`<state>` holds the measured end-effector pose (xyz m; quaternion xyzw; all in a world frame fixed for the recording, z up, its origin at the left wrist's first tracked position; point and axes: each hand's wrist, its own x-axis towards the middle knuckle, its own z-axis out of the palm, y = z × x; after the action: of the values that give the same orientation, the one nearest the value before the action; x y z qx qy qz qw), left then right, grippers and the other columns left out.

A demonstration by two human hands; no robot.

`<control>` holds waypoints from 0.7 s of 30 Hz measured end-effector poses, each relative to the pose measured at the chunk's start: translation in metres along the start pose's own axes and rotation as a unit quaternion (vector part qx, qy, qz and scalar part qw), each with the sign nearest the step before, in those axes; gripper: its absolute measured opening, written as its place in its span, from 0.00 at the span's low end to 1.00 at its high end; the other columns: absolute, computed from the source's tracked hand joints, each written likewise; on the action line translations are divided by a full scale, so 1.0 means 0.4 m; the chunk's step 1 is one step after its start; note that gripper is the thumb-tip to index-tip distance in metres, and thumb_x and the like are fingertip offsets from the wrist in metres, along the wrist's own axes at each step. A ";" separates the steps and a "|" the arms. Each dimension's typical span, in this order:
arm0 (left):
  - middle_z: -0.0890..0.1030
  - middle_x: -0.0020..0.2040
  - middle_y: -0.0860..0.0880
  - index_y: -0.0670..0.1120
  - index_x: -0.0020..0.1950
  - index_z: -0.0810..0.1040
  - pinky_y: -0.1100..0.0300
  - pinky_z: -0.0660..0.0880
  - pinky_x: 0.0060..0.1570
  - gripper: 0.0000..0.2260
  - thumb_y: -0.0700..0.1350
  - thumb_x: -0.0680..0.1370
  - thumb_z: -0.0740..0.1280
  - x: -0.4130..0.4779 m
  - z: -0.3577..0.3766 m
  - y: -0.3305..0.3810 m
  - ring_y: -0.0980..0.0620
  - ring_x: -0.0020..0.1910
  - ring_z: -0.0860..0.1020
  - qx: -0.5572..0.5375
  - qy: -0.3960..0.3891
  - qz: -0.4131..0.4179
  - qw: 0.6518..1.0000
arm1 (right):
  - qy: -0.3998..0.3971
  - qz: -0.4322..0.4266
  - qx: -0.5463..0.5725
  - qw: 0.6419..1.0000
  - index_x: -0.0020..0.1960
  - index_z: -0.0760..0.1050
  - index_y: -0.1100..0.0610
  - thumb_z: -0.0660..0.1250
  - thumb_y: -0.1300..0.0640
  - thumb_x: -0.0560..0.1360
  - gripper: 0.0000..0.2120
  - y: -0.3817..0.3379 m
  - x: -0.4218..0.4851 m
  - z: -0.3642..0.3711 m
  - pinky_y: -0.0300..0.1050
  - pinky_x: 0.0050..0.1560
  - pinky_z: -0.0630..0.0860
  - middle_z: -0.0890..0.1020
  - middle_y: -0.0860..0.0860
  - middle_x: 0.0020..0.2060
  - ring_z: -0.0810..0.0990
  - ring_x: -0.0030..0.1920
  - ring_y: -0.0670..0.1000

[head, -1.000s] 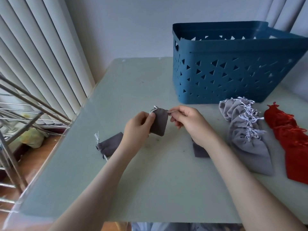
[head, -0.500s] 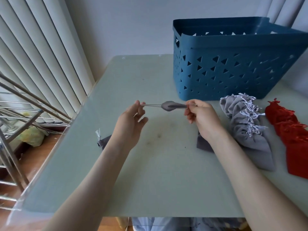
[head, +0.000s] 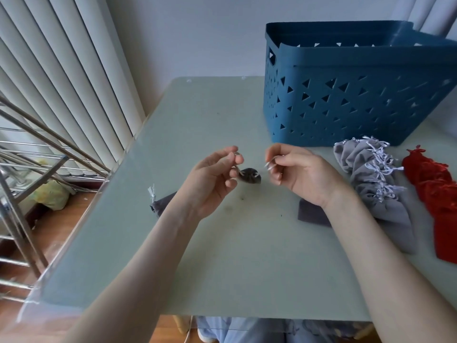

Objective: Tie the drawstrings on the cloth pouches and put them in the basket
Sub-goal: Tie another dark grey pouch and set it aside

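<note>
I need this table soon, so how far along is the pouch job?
Done: the light grey pouches and red pouches look cinched, but lie beside the basket, whose inside is hidden. In hand: left hand and right hand each pinch a drawstring of a cinched dark grey pouch. Left: knotting it, perhaps the two other dark pouches, and loading everything.

Illumination is soft, diffuse daylight entering from the left through the vertical blinds [head: 61, 90]. The worktop [head: 235, 268] is evenly lit and matte; its near-left edge carries a pale highlight. Shadows under the left hand [head: 212, 184] and right hand [head: 304, 174] are faint and blurred. The drawstring [head: 269, 165] pinched by both hands renders as a soft pale streak. Wide-angle distortion bows the basket [head: 358, 100] and the blinds toward the frame edges.
</note>
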<state>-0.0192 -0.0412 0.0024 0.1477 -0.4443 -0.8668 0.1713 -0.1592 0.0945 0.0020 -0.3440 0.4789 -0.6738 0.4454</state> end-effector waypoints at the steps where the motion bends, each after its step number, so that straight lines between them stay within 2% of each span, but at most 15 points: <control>1: 0.78 0.34 0.53 0.42 0.50 0.73 0.71 0.66 0.22 0.05 0.38 0.81 0.58 -0.002 0.002 -0.001 0.60 0.26 0.71 0.023 -0.005 -0.011 1.000 | -0.019 -0.004 -0.007 1.000 0.41 0.79 0.58 0.62 0.65 0.72 0.08 -0.002 -0.002 0.004 0.37 0.33 0.68 0.76 0.52 0.32 0.71 0.32 0.47; 3: 0.78 0.33 0.54 0.42 0.46 0.74 0.71 0.65 0.21 0.07 0.41 0.81 0.59 -0.008 0.009 -0.003 0.60 0.25 0.70 0.080 -0.018 -0.032 0.996 | -0.044 -0.019 -0.029 0.998 0.41 0.81 0.56 0.67 0.63 0.73 0.05 -0.003 -0.004 0.016 0.35 0.35 0.71 0.78 0.51 0.33 0.73 0.33 0.46; 5: 0.78 0.32 0.53 0.43 0.43 0.74 0.70 0.64 0.21 0.09 0.43 0.80 0.59 -0.012 0.013 -0.007 0.60 0.25 0.69 0.142 -0.036 -0.045 0.988 | -0.043 -0.037 -0.057 0.997 0.40 0.82 0.54 0.67 0.60 0.71 0.06 -0.003 -0.003 0.027 0.34 0.36 0.72 0.79 0.51 0.33 0.74 0.33 0.45; 9: 0.78 0.33 0.51 0.44 0.43 0.77 0.69 0.65 0.22 0.09 0.43 0.81 0.60 -0.018 0.016 -0.016 0.58 0.26 0.69 0.212 -0.075 -0.050 0.973 | -0.018 -0.097 -0.128 0.987 0.38 0.80 0.54 0.66 0.62 0.74 0.09 0.008 0.004 0.039 0.33 0.39 0.71 0.78 0.50 0.31 0.74 0.33 0.44; 12: 0.78 0.33 0.51 0.44 0.46 0.78 0.68 0.66 0.23 0.09 0.42 0.81 0.59 -0.018 0.018 -0.021 0.57 0.26 0.69 0.231 -0.083 -0.056 0.968 | 0.008 -0.135 -0.195 0.972 0.38 0.78 0.57 0.66 0.60 0.74 0.06 0.014 0.008 0.046 0.35 0.43 0.71 0.73 0.58 0.32 0.75 0.32 0.46; 14: 0.77 0.33 0.51 0.42 0.47 0.78 0.67 0.67 0.24 0.08 0.40 0.81 0.59 -0.019 0.020 -0.024 0.57 0.27 0.69 0.253 -0.098 -0.058 0.961 | 0.022 -0.134 -0.207 0.969 0.39 0.79 0.57 0.68 0.59 0.74 0.05 0.016 0.011 0.047 0.39 0.40 0.72 0.70 0.62 0.35 0.74 0.30 0.52; 16: 0.76 0.32 0.51 0.38 0.48 0.76 0.67 0.64 0.24 0.04 0.38 0.77 0.63 -0.020 0.020 -0.025 0.56 0.27 0.66 0.264 -0.121 -0.063 0.955 | 0.037 -0.114 -0.204 0.972 0.38 0.79 0.55 0.69 0.57 0.72 0.05 0.020 0.016 0.051 0.43 0.35 0.72 0.71 0.58 0.36 0.75 0.28 0.55; 17: 0.75 0.32 0.51 0.38 0.47 0.75 0.67 0.61 0.23 0.05 0.38 0.73 0.64 -0.020 0.020 -0.023 0.56 0.27 0.64 0.265 -0.129 -0.067 0.953 | 0.045 -0.100 -0.203 0.973 0.37 0.79 0.54 0.69 0.57 0.72 0.05 0.023 0.019 0.054 0.44 0.33 0.72 0.73 0.54 0.36 0.76 0.27 0.55; 19: 0.73 0.31 0.51 0.40 0.41 0.75 0.67 0.57 0.23 0.05 0.42 0.71 0.65 -0.018 0.019 -0.018 0.56 0.26 0.61 0.275 -0.128 -0.068 0.950 | 0.058 -0.085 -0.217 0.971 0.37 0.78 0.55 0.68 0.59 0.73 0.06 0.028 0.023 0.060 0.42 0.31 0.70 0.76 0.50 0.33 0.75 0.27 0.55; 21: 0.71 0.30 0.52 0.43 0.39 0.77 0.67 0.53 0.24 0.08 0.46 0.75 0.66 -0.018 0.018 -0.019 0.57 0.25 0.58 0.286 -0.110 -0.056 0.950 | 0.059 -0.076 -0.219 0.971 0.41 0.76 0.58 0.66 0.60 0.76 0.05 0.034 0.027 0.061 0.40 0.32 0.71 0.76 0.51 0.28 0.73 0.30 0.55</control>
<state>-0.0170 -0.0289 0.0008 0.1190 -0.6807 -0.7224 0.0236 -0.1379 0.0743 -0.0032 -0.4280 0.6126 -0.6035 0.2781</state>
